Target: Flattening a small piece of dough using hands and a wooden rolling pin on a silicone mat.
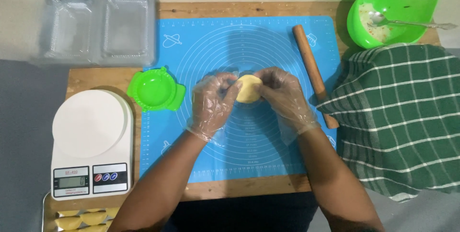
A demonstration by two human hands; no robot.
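Partly hidden yellow dough piece [249, 89] between gloved left hand [211, 103], right hand [283, 97].

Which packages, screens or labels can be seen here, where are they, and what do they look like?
Clear plastic clamshell containers: top left, rectangular, transparent, empty-looking.
White digital kitchen scale: left of the blue silicone mat, round platform on top.
Scale's small grey display: front left of the scale, rectangular; beside it a dark panel with three round buttons.

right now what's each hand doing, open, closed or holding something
Left hand: gloved, fingers curled on the yellow dough piece, holding it.
Right hand: gloved, fingers closed on the same dough piece from the other side.
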